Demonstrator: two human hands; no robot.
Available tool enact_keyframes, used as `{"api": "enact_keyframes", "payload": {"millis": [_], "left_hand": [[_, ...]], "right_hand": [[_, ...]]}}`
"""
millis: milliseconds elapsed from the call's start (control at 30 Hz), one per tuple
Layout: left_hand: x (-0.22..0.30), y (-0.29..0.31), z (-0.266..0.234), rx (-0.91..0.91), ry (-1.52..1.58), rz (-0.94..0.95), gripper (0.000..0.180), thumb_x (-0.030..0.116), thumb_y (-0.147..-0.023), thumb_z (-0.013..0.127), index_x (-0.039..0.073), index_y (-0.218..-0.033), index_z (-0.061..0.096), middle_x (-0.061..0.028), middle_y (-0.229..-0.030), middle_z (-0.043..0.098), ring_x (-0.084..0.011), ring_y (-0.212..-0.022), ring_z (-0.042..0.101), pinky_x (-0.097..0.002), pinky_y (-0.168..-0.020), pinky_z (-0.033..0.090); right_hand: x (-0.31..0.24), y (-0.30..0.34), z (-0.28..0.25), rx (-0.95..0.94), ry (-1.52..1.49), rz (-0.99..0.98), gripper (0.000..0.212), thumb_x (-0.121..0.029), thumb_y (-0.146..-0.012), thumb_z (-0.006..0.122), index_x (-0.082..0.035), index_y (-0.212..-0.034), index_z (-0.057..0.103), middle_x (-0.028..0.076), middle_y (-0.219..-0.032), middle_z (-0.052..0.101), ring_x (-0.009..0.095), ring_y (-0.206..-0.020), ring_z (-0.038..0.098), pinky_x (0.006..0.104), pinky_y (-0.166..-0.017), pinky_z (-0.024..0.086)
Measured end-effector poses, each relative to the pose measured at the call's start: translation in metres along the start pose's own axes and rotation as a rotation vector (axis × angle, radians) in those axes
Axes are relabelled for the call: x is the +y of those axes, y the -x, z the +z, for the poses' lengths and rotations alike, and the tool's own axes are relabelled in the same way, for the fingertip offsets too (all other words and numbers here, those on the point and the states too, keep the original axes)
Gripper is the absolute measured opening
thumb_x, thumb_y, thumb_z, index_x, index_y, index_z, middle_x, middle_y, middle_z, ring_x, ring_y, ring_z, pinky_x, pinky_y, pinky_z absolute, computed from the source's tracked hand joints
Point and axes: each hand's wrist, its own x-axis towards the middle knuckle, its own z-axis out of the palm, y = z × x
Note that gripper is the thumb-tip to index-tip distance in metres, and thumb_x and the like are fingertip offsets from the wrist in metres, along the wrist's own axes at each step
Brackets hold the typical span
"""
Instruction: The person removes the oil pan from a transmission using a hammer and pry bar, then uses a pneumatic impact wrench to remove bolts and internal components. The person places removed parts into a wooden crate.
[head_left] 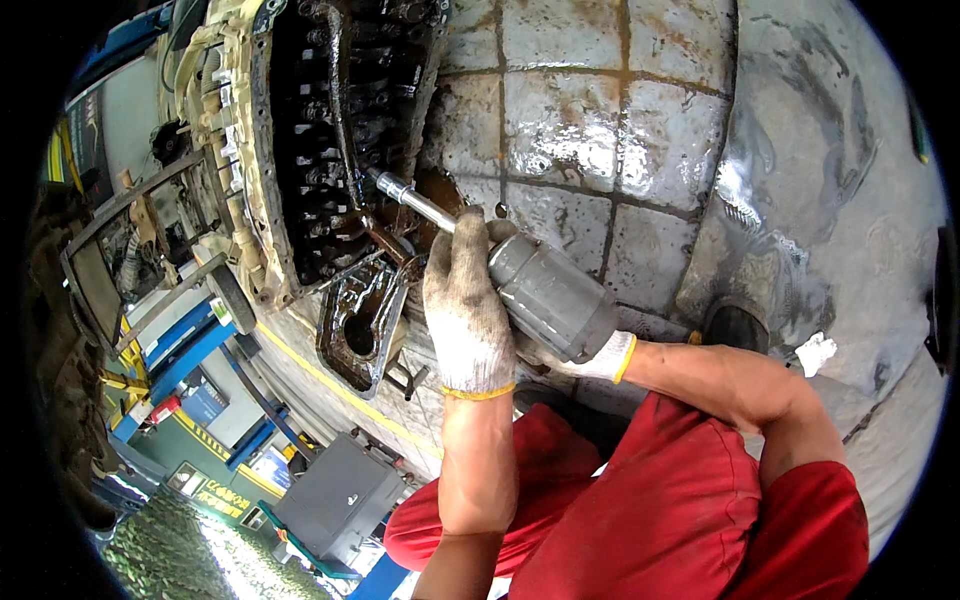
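A grey impact wrench lies aslant between my hands, a long shiny socket extension reaching from its nose toward the upper left. My left hand, in a stained white knit glove, closes round the front of the wrench where the extension begins. My gloved right hand grips the wrench from behind and below; its fingers are mostly hidden by the tool body. The extension's tip is at the oily open engine block, near a dark pipe running along its inside. Whether it sits on a bolt I cannot tell.
An oily casting with a round hole adjoins the block's near end. Wet, oil-stained tiles lie to the right, beside a grey floor strip with a crumpled white rag. A dark grey case stands lower left.
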Motion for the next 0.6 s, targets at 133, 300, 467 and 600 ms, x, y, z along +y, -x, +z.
{"api": "enact_keyframes", "payload": {"millis": [133,300,467,600], "left_hand": [[0.003,0.003,0.005,0.045,0.016,-0.017,0.031,0.030,-0.101,0.068,0.001,-0.110,0.072,-0.0073,-0.094,0.072,-0.0160,-0.081,0.066,-0.0302,-0.074,0.055],[-0.004,0.002,-0.005,-0.016,0.140,0.002,0.029,0.028,-0.104,0.067,0.001,-0.114,0.070,-0.0078,-0.092,0.072,-0.0169,-0.076,0.067,-0.0307,-0.070,0.056],[-0.012,0.000,-0.005,-0.013,0.126,0.035,0.030,0.029,-0.104,0.066,0.000,-0.113,0.070,-0.0111,-0.090,0.073,-0.0194,-0.078,0.070,-0.0326,-0.072,0.058],[-0.017,0.000,-0.002,0.001,0.053,0.045,0.035,0.035,-0.106,0.061,0.001,-0.105,0.071,-0.0092,-0.089,0.071,-0.0168,-0.079,0.065,-0.0315,-0.075,0.054]], "right_hand": [[-0.003,0.018,0.009,-0.089,-0.400,0.207,0.066,-0.035,-0.103,0.062,-0.009,-0.159,0.040,0.020,-0.163,0.040,0.039,-0.152,0.037,0.0467,-0.126,0.032],[-0.006,0.023,0.010,-0.124,-0.040,0.112,0.065,-0.039,-0.103,0.062,-0.011,-0.159,0.042,0.017,-0.162,0.043,0.038,-0.151,0.038,0.0483,-0.127,0.029],[-0.015,0.013,-0.005,-0.133,-0.152,0.158,0.062,-0.039,-0.104,0.061,-0.009,-0.156,0.044,0.019,-0.159,0.045,0.038,-0.147,0.042,0.0487,-0.125,0.032],[-0.017,0.037,-0.012,-0.085,-0.349,0.297,0.052,-0.032,-0.101,0.069,-0.008,-0.145,0.055,0.018,-0.140,0.061,0.033,-0.130,0.057,0.0466,-0.113,0.046]]}}
